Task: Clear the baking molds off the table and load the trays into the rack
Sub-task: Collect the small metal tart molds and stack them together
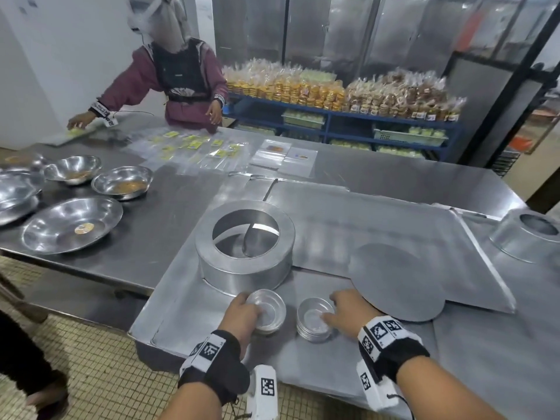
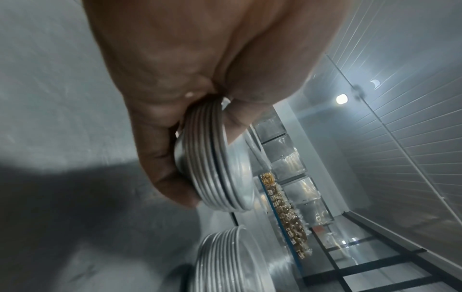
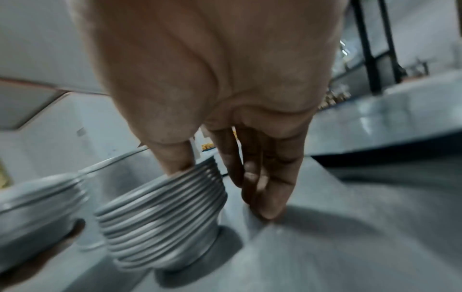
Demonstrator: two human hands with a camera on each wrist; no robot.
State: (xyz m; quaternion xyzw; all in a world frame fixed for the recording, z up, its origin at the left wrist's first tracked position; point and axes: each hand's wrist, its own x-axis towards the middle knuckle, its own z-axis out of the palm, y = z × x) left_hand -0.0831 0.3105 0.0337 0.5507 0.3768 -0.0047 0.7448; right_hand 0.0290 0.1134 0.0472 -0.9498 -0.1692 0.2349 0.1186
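Observation:
Two stacks of small round metal molds stand on a shallow metal tray (image 1: 181, 328) at the table's near edge. My left hand (image 1: 248, 304) grips the left stack (image 1: 268, 312), thumb inside the top mold and fingers under the rims; the left wrist view shows this stack (image 2: 220, 177) tilted and lifted in the hand (image 2: 207, 158). My right hand (image 1: 330, 307) has its thumb in the top mold of the right stack (image 1: 313, 321). In the right wrist view the fingers (image 3: 265, 197) reach straight down beside that stack (image 3: 162, 213) and touch the tray.
A large ring mold (image 1: 245, 247) stands just behind the left stack. A flat round disc (image 1: 394, 283) lies to the right, over a second tray (image 1: 394, 213). A cone-shaped mold (image 1: 527, 234) sits far right. Steel bowls (image 1: 72, 225) fill the left; another person (image 1: 178, 83) works across the table.

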